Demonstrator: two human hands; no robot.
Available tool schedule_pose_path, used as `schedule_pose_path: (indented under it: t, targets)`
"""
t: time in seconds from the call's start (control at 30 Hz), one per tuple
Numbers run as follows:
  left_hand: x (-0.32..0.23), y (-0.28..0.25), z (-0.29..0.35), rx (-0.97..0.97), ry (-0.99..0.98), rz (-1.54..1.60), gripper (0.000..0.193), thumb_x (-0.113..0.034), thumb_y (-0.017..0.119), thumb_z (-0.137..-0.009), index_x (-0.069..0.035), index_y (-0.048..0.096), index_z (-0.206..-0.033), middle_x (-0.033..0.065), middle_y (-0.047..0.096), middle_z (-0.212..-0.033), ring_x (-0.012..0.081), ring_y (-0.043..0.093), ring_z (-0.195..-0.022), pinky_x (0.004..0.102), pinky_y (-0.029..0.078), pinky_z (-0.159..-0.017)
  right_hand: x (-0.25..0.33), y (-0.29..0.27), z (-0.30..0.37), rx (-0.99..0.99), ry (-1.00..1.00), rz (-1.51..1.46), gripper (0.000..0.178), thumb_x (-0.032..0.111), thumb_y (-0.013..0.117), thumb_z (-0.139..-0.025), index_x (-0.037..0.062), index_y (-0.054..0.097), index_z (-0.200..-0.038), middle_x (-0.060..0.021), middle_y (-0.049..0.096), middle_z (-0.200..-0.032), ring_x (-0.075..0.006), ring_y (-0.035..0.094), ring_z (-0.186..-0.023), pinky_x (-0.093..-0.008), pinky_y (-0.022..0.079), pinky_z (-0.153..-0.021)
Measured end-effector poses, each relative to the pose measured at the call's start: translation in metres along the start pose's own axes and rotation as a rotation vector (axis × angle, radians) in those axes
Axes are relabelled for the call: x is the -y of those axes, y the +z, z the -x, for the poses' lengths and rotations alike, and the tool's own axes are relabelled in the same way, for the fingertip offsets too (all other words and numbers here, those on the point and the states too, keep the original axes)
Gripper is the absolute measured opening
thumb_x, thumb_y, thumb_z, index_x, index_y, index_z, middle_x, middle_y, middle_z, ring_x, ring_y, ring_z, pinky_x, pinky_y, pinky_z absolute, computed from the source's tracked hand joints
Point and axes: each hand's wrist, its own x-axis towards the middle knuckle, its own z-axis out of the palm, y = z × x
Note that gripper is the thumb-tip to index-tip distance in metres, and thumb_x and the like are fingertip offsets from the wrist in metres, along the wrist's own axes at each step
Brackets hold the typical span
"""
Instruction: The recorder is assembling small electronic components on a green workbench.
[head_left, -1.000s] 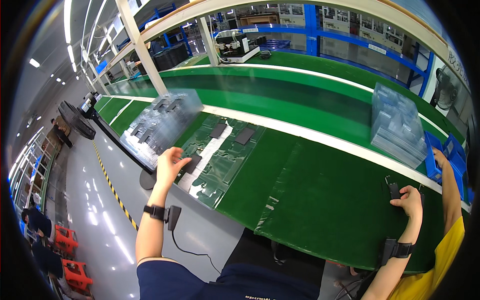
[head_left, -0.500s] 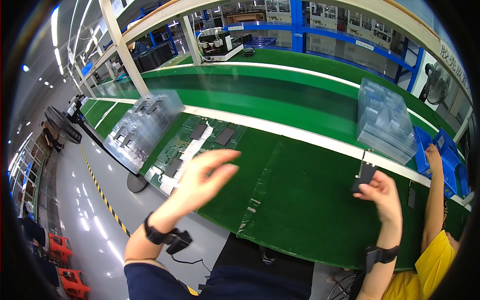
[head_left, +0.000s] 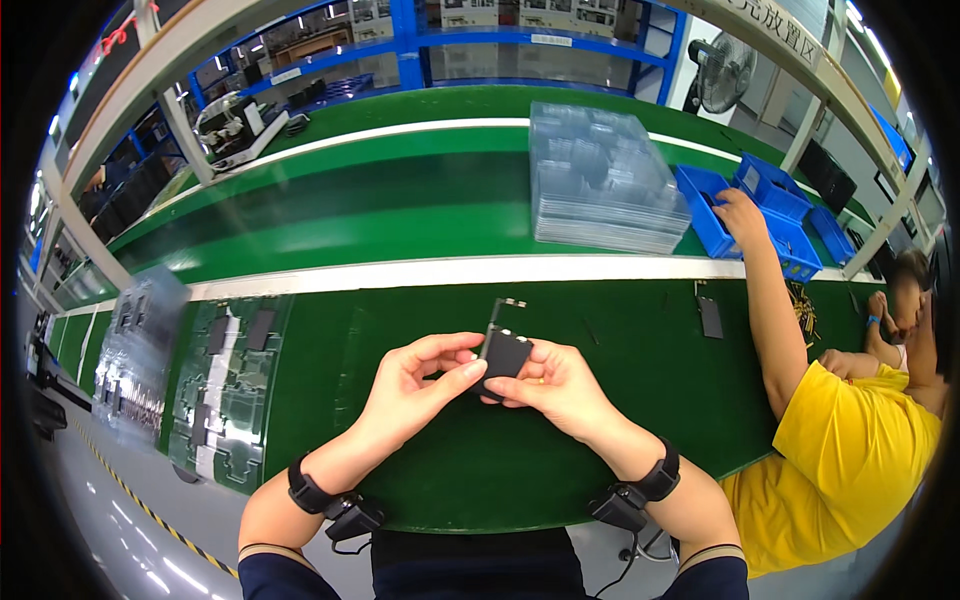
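Note:
A flat black rectangular part (head_left: 507,353) with a thin bent strip standing up from its top edge is held over the green table. My right hand (head_left: 565,388) grips its right side and lower end, thumb across the front. On the opposite edge, my left hand (head_left: 415,378) pinches with thumb and fingertips. To the left lies a clear plastic tray (head_left: 245,425) holding several similar dark rectangular pieces (head_left: 261,330). Another such black part (head_left: 710,318) with a strip rests on the table to the right.
Stacked clear trays stand at far left (head_left: 140,365) and on the green conveyor (head_left: 600,190). A co-worker in a yellow shirt (head_left: 850,440) reaches into blue bins (head_left: 710,215) at right. A pale rail (head_left: 400,275) borders the table's far side.
My view has swung right. My right hand has brought the black part to the middle, and my left hand has come from near the tray and closed on its left edge.

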Motion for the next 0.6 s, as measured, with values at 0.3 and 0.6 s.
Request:
schedule_pose_path:
  t: [0.3,0.6]
  targets:
    - [0.013,-0.002,0.002,-0.028,-0.047,0.076,0.016,-0.003,0.063,-0.080,0.003,0.064,-0.095,0.0086,0.065,-0.085,0.0105,0.061,-0.077,0.0228,0.050,-0.072,0.009,-0.009,0.001,0.021,0.005,0.279,0.030,0.008,0.069,-0.076,-0.0006,0.057,-0.102,-0.0051,0.063,-0.082,-0.0088,0.060,-0.074,-0.0202,0.048,-0.066]
    - [0.012,-0.005,-0.002,-0.111,-0.103,-0.138,0.020,-0.009,0.067,-0.077,0.005,0.064,-0.091,0.0029,0.063,-0.079,0.0060,0.055,-0.070,0.0187,0.044,-0.063,0.018,-0.077,0.003,-0.592,0.015,1.511,0.023,0.023,0.069,-0.064,0.0038,0.066,-0.077,-0.0133,0.062,-0.077,-0.0302,0.061,-0.072,-0.0392,0.051,-0.066]
